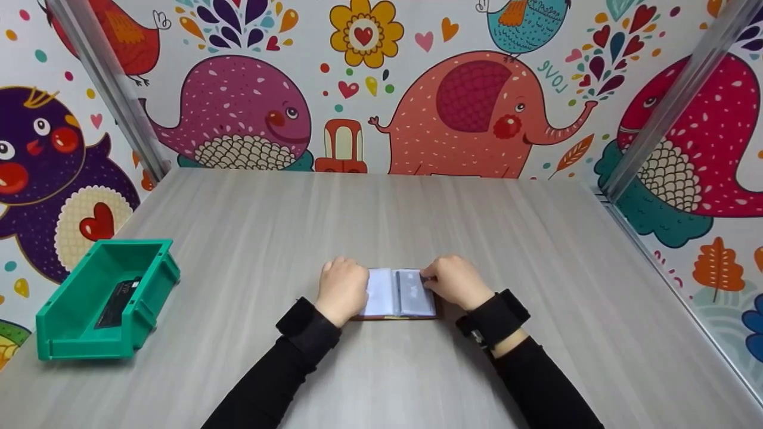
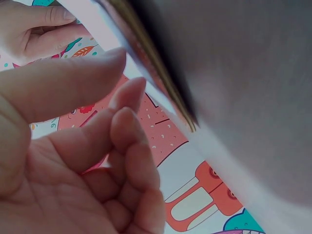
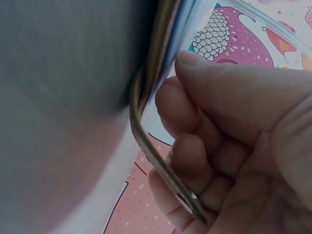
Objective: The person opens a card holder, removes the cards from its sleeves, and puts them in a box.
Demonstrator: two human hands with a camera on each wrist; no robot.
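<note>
A small card holder (image 1: 381, 292) lies spread on the table in the head view, clear sleeves up, brown cover edge showing along the front. My left hand (image 1: 344, 289) is at its left edge; in the left wrist view the thumb and forefinger tips meet the page edge, other fingers curled. At the right edge, my right hand (image 1: 459, 280) pinches the clear sleeves (image 1: 415, 292) between thumb and forefinger. A brown strap (image 3: 151, 153) with a metal snap bends out from the cover against the other fingers of that hand.
On the left of the table (image 1: 381, 220) stands a green bin (image 1: 53, 333). A black card (image 1: 116, 304) with light lettering lies in it. Walls printed with cartoon animals (image 1: 465, 113) and metal posts (image 1: 667, 101) border the table.
</note>
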